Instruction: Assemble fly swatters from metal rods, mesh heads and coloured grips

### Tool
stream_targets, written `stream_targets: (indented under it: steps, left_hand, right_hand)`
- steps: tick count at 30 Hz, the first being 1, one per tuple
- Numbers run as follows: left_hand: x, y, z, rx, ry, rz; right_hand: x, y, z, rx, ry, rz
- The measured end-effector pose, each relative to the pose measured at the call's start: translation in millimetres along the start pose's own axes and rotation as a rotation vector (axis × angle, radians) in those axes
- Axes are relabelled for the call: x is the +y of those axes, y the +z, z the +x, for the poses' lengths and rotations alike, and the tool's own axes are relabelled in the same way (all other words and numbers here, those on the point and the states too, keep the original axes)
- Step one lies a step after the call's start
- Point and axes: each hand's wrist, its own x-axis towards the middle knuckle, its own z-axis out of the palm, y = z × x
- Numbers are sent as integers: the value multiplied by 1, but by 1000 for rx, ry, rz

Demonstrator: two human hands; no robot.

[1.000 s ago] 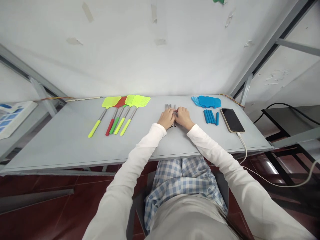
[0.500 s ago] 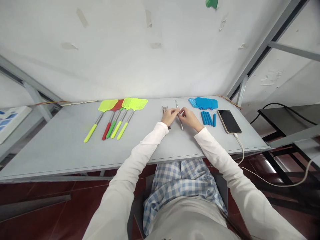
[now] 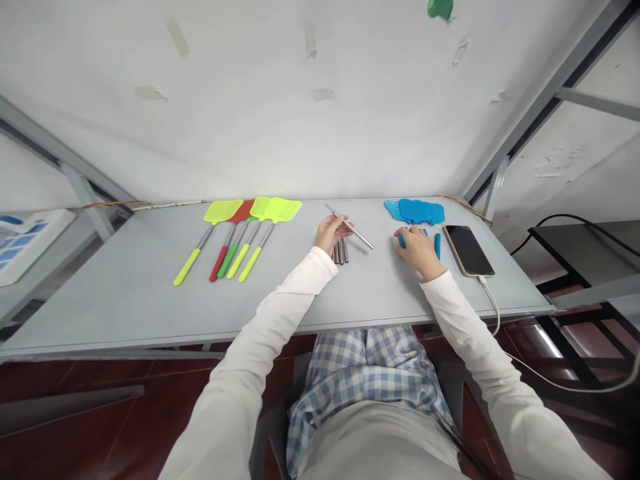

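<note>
At frame centre, the left hand [image 3: 332, 233] grips a metal rod [image 3: 350, 227], lifted and tilted above the spare rods [image 3: 341, 251] on the grey table [image 3: 150, 300]. Right of centre, the right hand [image 3: 418, 247] rests curled over the blue handles [image 3: 430, 240]; whether it grips one cannot be told. No containers in view.

No text, label, brand, number or sign can be read anywhere in view.

Small assembly workshop: bare grey worktable [image 3: 125, 300] against a patched white wall, metal racking [image 3: 545, 73] alongside, finished fly swatters [image 3: 240, 230] laid in a row, loose blue swatter heads [image 3: 415, 210] and blue grips [image 3: 438, 244] sorted apart.
</note>
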Motion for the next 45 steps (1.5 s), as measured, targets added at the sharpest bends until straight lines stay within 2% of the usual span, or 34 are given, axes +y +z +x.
stream_targets:
  steps: [2,7,15,21,23,27,33,40,45]
  left_hand:
    - [1,-3,-1,8,8,-34]
    - [2,-8,-3,36,-17,-100]
    - [-1,-10,1,64,3,-154]
    - [-1,-12,1,86,14,-168]
    - [-1,-14,2,112,37,-189]
    - [-1,-18,7,200,67,-227]
    - [-2,-21,13,252,67,-257]
    - [-3,-18,11,235,86,-298]
    - [-1,-17,11,184,81,-281]
  right_hand:
    - [-2,1,-2,9,-37,0]
    - [-1,-1,4,-28,39,-75]
    - [-14,-8,10,-21,-120,-202]
    - [-15,-1,30,-77,-264,-149]
    - [-11,0,44,-46,-284,-118]
    - [-5,9,63,101,-296,-64]
    - [-1,20,64,228,-324,-9]
    - [-4,21,63,288,-334,-15]
    - [-3,25,63,257,-362,-14]
